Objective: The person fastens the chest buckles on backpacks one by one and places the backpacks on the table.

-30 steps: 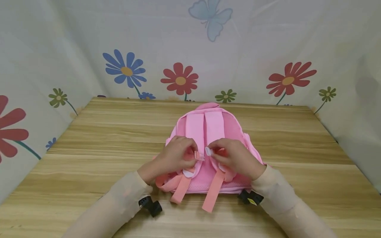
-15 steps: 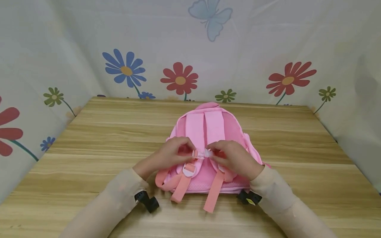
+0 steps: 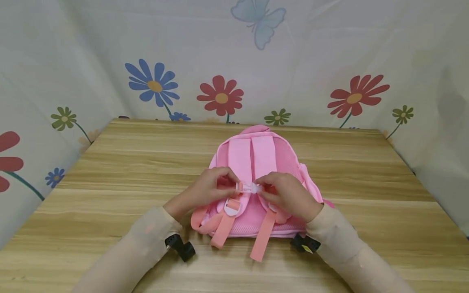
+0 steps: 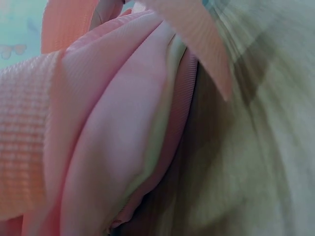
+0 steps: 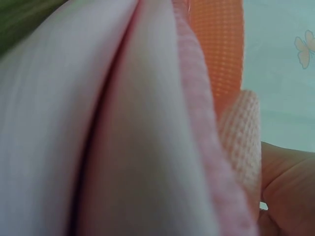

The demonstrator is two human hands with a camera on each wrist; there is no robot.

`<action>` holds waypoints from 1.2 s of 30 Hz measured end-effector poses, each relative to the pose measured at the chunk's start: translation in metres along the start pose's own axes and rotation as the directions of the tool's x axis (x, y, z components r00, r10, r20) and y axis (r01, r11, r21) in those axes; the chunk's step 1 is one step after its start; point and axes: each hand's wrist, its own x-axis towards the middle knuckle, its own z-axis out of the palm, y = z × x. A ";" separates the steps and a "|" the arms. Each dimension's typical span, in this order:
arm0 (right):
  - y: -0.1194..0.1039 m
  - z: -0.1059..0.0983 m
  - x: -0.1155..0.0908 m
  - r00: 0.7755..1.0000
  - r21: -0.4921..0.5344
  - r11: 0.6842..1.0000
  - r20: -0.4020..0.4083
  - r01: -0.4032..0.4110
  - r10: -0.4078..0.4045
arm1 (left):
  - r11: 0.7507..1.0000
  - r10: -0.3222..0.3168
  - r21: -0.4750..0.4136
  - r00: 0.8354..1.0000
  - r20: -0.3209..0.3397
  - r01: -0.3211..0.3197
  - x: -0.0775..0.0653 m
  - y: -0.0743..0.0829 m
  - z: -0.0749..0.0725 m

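Note:
A pink backpack [image 3: 287,154] lies with its back panel and two shoulder straps [image 3: 239,152] facing up. Over its middle, the two halves of a pale plastic side-release buckle [image 3: 253,188] meet end to end. My left hand [image 3: 210,188] pinches the left half, threaded with coral webbing, between thumb and fingers. From the other side my right hand [image 3: 287,193] pinches the whitish right half. The pack's side [image 4: 113,108] fills much of the left wrist view, with no hand showing there. Part of my right hand [image 5: 290,187] appears at the right wrist view's edge.
Coral strap ends [image 3: 263,238] hang past the pack's near edge, below a pale strap adjuster [image 3: 232,208]. The wooden table [image 3: 121,171] lies under everything. A flower-printed curtain [image 3: 300,73] stands behind it and along both sides.
The two buckle halves have come together from slightly apart. My left hand has shifted a little left and turned, uncovering the strap adjuster; my right hand has hardly moved.

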 end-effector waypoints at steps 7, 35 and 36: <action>0.000 0.001 0.001 1.000 -0.009 1.000 -0.004 -0.012 0.012 | 1.000 0.016 -0.007 1.000 -0.022 -0.016 -0.001 0.001 0.001; 0.000 0.005 0.001 1.000 -0.012 1.000 0.010 -0.029 0.029 | 0.982 0.125 0.146 0.992 -0.033 -0.119 -0.001 0.005 0.004; 0.000 0.005 0.001 0.999 -0.009 0.999 0.010 -0.032 0.032 | 0.980 0.126 0.160 0.992 -0.031 -0.120 -0.001 0.005 0.004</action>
